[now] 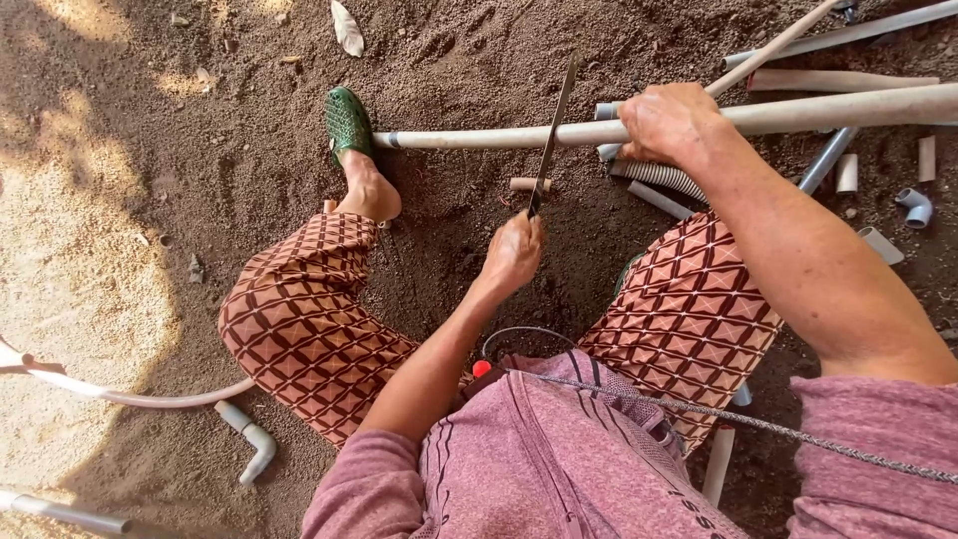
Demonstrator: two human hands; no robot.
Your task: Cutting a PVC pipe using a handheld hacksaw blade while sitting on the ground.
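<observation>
left hand (511, 252) was clamped on a saw blade (552, 135) crossing the long pipe (499, 137), right hand (667, 122) gripped that pipe just right of it, green shoe (348, 122) pinning its left end.

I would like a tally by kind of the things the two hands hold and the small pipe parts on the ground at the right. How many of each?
Saw blade, held in the left hand: 1
Long pale pipe, gripped by the right hand: 1
Grey elbow fitting: 1
Short cut pipe pieces: 3
Total: 6
</observation>
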